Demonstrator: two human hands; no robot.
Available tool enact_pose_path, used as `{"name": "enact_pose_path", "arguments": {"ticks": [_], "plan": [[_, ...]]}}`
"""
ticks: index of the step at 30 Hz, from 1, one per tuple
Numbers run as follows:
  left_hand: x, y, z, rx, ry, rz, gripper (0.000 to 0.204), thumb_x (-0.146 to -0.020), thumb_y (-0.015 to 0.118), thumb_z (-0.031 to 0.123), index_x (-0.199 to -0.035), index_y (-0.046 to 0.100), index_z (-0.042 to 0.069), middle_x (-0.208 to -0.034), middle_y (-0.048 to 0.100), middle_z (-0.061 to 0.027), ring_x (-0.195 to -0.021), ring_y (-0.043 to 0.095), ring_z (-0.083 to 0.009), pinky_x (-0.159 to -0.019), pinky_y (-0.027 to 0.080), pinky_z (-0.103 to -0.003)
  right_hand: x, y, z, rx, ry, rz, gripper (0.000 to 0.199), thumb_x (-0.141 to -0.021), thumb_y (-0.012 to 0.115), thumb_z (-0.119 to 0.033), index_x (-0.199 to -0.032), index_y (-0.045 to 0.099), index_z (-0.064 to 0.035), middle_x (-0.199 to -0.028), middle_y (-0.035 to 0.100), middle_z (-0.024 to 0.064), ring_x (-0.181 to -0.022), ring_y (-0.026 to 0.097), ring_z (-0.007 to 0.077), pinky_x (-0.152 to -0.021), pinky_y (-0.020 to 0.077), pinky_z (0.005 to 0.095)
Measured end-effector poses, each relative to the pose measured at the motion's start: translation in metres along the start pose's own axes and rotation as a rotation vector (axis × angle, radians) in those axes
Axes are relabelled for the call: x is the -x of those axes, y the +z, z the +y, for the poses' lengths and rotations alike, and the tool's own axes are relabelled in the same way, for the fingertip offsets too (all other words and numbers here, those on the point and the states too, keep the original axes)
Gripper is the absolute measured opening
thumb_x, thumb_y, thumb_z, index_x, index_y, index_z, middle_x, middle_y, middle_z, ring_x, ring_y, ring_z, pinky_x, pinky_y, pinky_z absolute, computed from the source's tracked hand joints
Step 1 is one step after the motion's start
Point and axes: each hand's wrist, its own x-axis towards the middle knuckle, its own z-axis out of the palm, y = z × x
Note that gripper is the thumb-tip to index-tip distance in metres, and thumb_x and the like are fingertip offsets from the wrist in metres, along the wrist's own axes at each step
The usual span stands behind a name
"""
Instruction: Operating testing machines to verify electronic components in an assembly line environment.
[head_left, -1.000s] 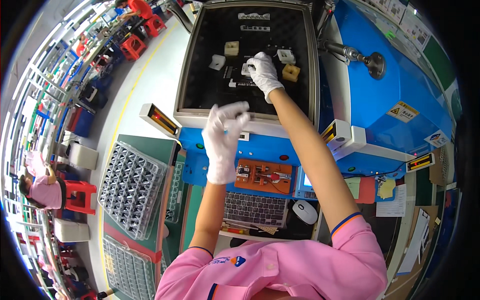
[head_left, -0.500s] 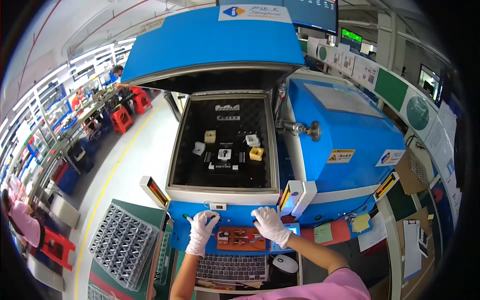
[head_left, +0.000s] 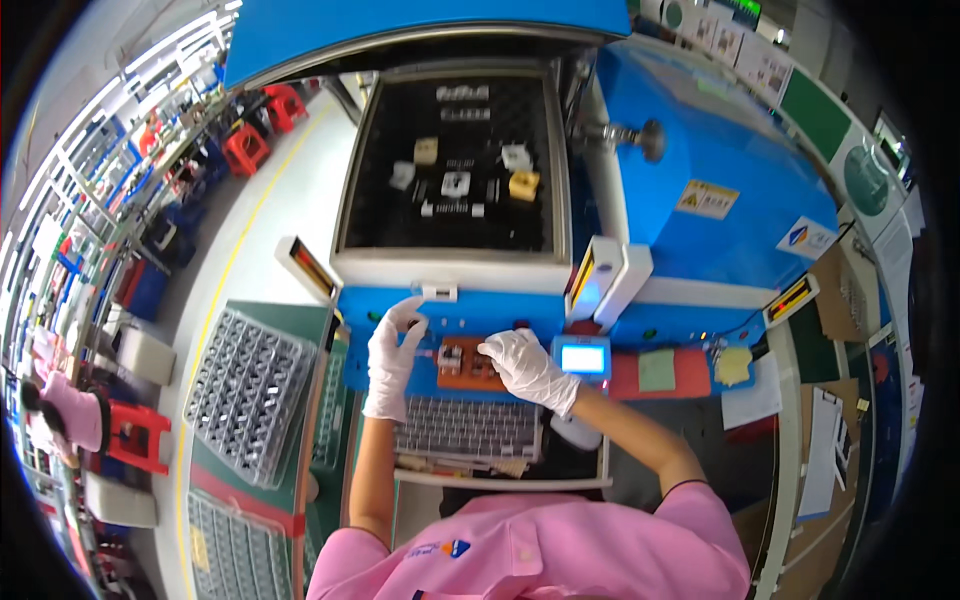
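Just two gloved hands [head_left: 392, 358] [head_left: 527, 366] (one fixture [head_left: 463, 361])

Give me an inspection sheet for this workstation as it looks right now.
Surface: blue machine front ledge, keyboard below it.
Job's things: orange fixture between both hands; small blocks in the black chamber.
Clutter: grey part trays, sticky notes, clipboard.
Hands: left hand and right hand, white-gloved, at the fixture.
Cables: nothing seen.
Surroundings: red stools, another person at left.

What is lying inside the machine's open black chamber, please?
The black chamber holds two white blocks, two tan cubes and dark fixtures; the blue hood hides its rear.
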Motion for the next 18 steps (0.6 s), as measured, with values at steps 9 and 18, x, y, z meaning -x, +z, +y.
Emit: {"name": "enact_pose_path", "arguments": {"ticks": [9, 18], "plan": [[0.065, -0.018, 0.004, 0.224, -0.359, 0.092, 0.03, -0.088, 0.071, 0.001, -0.117, 0.071, 0.007, -0.104, 0.07, -0.0012, -0.091, 0.061, -0.0084, -0.085, 0.05, -0.022, 0.004, -0.046, 0.002, 0.122, 0.051, -0.054, 0.025, -0.091, 0.063, -0.01, -0.116, 0.06, -0.0117, -0.09, 0.067, 0.0059, -0.078, 0.062, 0.0237, -0.079, 0.0402, 0.0384], [0.071, 0.002, 0.001, -0.015, -0.206, 0.152, 0.026, -0.086, 0.074, 0.004, -0.112, 0.074, 0.009, -0.101, 0.07, -0.0021, -0.092, 0.061, -0.0098, -0.084, 0.049, -0.025, -0.033, 0.045, -0.027, 0.006, -0.17, 0.08, 0.017, -0.096, 0.056, -0.01, -0.11, 0.066, -0.0087, -0.084, 0.068, 0.0074, -0.08, 0.067, 0.0238, -0.079, 0.0515, 0.0358]]}}
